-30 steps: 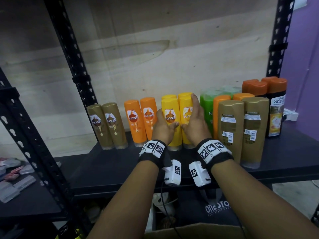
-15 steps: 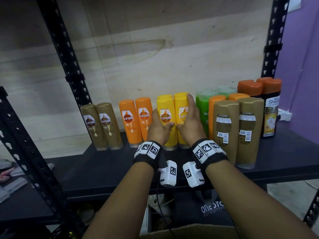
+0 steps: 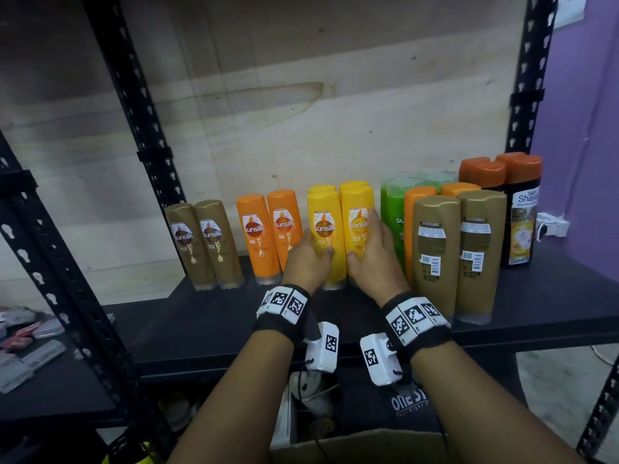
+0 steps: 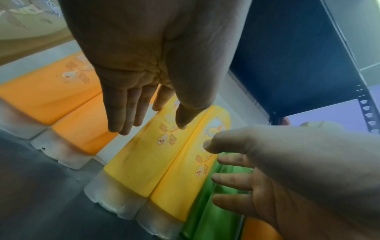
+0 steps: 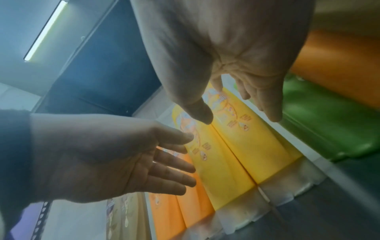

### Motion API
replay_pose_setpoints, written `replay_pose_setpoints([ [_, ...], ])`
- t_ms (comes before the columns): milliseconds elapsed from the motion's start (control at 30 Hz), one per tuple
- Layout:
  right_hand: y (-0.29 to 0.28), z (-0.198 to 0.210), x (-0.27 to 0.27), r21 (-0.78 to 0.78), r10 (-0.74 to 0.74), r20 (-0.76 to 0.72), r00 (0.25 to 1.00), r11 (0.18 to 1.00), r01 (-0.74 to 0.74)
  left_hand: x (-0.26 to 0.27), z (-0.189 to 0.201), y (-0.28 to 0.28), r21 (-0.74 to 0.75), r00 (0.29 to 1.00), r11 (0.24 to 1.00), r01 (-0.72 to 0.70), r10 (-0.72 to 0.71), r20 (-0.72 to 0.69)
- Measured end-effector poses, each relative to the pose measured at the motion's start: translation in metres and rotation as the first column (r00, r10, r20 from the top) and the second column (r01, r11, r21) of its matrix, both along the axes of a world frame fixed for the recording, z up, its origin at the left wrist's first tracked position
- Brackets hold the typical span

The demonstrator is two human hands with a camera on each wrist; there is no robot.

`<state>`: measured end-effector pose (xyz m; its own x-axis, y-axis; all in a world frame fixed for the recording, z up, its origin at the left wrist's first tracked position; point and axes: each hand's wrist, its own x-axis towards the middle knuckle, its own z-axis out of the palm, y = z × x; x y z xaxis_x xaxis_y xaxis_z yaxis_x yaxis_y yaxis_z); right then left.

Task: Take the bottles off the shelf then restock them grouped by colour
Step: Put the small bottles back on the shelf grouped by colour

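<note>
yellow bottles (image 3: 340,229) upright between left hand (image 3: 306,261) and right hand (image 3: 375,259)

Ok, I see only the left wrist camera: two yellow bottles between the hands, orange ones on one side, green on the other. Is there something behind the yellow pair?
Observer: Yes. In the head view, two more yellow bottles stand directly behind the front pair.
Operator: Are the gold bottles in one group?
Observer: No. Two gold bottles stand at the left end of the row, labels facing out. Two more gold bottles stand at the front right, with their barcodes facing out.
Operator: What is at the far right?
Observer: Two dark bottles with orange caps, beyond the green bottles.
</note>
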<state>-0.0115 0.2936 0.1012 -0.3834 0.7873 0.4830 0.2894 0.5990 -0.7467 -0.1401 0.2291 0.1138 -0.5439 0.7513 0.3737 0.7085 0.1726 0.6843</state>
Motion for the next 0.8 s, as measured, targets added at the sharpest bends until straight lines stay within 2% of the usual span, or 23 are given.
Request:
replay_pose_setpoints([
  [100, -0.010, -0.003, 0.012, 0.060, -0.025, 0.085, 0.996, 0.998, 0.020, 0.005, -0.002, -0.013, 0.014, 0.999, 1.000, -0.025, 0.026, -0.045],
  [200, -0.017, -0.003, 0.027, 0.155, -0.014, 0.206, 0.978, 0.988, -0.018, 0.014, -0.005, -0.030, 0.035, 0.982, 0.997, -0.066, 0.071, -0.175],
  [400, -0.035, -0.003, 0.064, 0.309, 0.045, 0.285, 0.957, 0.941, -0.136, 0.043, -0.006, -0.053, 0.045, 0.938, 0.997, -0.064, 0.076, -0.337],
  [600, -0.050, 0.000, 0.101, 0.325, -0.009, 0.316, 0.949, 0.941, -0.099, 0.078, -0.010, -0.059, -0.017, 0.919, 0.999, -0.034, 0.025, -0.394],
  [800, -0.049, -0.003, 0.148, 0.324, -0.136, 0.305, 0.943, 0.945, 0.032, 0.113, -0.015, -0.048, -0.010, 0.915, 1.000, 0.016, -0.019, -0.404],
])
